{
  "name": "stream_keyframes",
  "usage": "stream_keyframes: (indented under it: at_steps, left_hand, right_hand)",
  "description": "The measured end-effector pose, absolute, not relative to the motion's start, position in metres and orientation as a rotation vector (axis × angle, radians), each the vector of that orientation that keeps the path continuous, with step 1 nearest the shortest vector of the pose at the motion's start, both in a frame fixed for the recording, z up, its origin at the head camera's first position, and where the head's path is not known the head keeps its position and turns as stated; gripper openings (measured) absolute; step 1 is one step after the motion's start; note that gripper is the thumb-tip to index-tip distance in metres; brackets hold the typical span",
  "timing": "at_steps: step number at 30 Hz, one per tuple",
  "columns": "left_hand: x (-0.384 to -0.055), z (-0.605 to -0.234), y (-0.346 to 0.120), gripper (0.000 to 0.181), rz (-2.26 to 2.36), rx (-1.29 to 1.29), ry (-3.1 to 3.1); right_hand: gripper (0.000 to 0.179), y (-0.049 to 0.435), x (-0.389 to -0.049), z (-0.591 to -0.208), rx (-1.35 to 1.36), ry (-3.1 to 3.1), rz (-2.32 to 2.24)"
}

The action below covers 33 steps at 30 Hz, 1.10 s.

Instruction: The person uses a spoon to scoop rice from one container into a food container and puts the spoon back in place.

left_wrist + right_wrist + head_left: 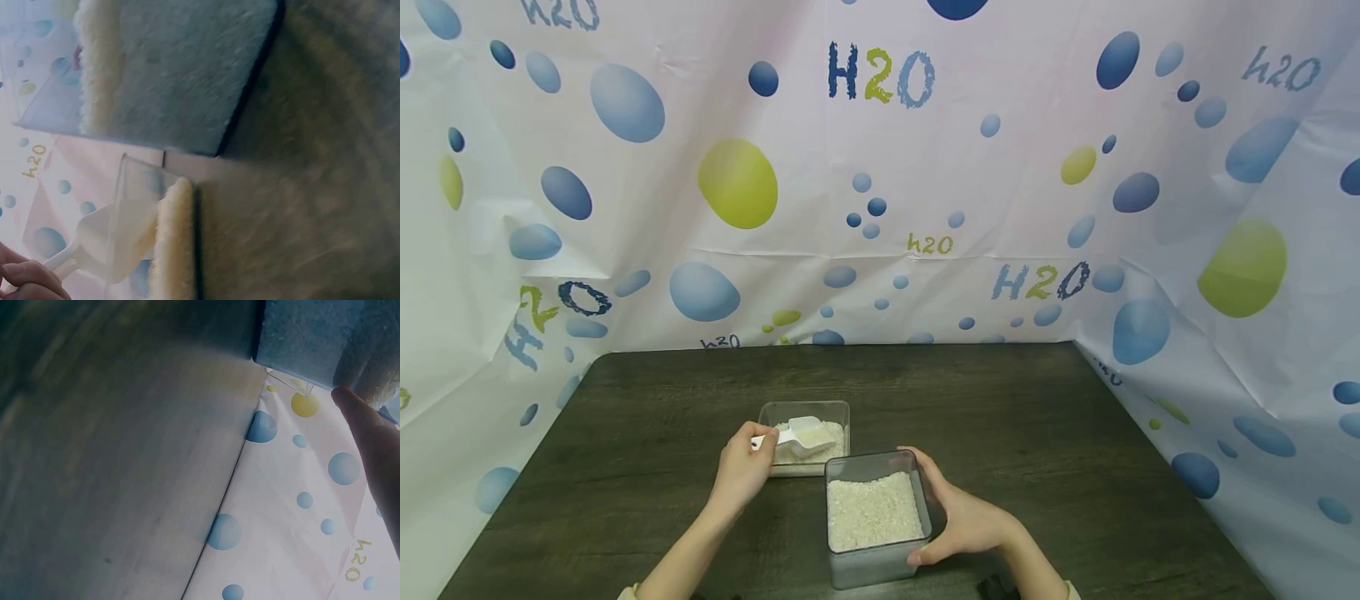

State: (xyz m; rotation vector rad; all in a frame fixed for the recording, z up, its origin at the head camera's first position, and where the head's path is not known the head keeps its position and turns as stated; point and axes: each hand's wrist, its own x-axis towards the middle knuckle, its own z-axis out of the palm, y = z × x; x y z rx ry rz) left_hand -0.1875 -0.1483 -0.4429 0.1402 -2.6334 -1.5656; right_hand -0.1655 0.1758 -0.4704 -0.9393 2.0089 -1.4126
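My left hand (741, 467) pinches the handle of a white scoop (807, 432), which is tilted over a small clear container (805, 409) with a low layer of white rice. Some rice lies in the scoop's bowl. In front and to the right stands a larger, grey see-through container (876, 568), well filled with rice (874, 512). My right hand (966, 517) grips it by the right side, thumb near the front corner and fingers at the back one. The left wrist view shows the scoop (100, 240) inside the small container's wall, with the larger container (181, 69) close by.
Both containers are on a dark wood-grain table (685, 400). A white sheet (850, 150) printed with blue and green spots hangs behind it and along both sides. Beside my right wrist is a small black object (996, 588).
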Motion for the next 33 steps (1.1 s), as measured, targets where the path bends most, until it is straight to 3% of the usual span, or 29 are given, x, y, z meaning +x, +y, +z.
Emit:
stream_keyframes:
  at_steps: [24, 33]
  left_hand:
    - [-0.184, -0.398, -0.176, 0.029, -1.294, 0.065, -2.781]
    - [-0.178, -0.403, -0.181, 0.025, -1.613, 0.028, -2.53]
  right_hand:
    - [0.112, 0.175, -0.166, -0.47, -0.963, 2.024, -1.408]
    - [0.112, 0.175, -0.166, -0.47, -0.977, 2.022, -1.413]
